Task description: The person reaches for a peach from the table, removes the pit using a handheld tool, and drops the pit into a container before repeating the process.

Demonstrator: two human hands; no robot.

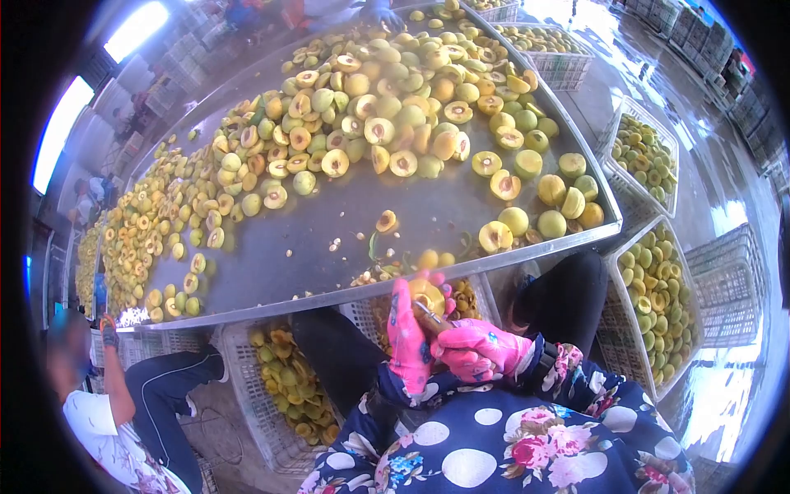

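My left hand (408, 336), in a pink patterned glove, is wrapped round a yellow-green halved fruit (426, 296) just in front of the table's near edge. Close beside it, my right hand (481, 350), in a matching glove, is closed on a small metal tool (429, 316) whose tip meets the cut face of the fruit. Beyond my hands the metal table (329, 239) bears a large heap of halved fruit (378, 107). Small pale pits and scraps (336, 244) lie on its near part.
Crates of fruit stand below the table at the left (295, 387), at the right (656, 300) and farther right (646, 156). An empty-looking crate (724, 288) is beside them. A co-worker (107, 412) sits at the left; another's gloved hand (381, 14) is across the table.
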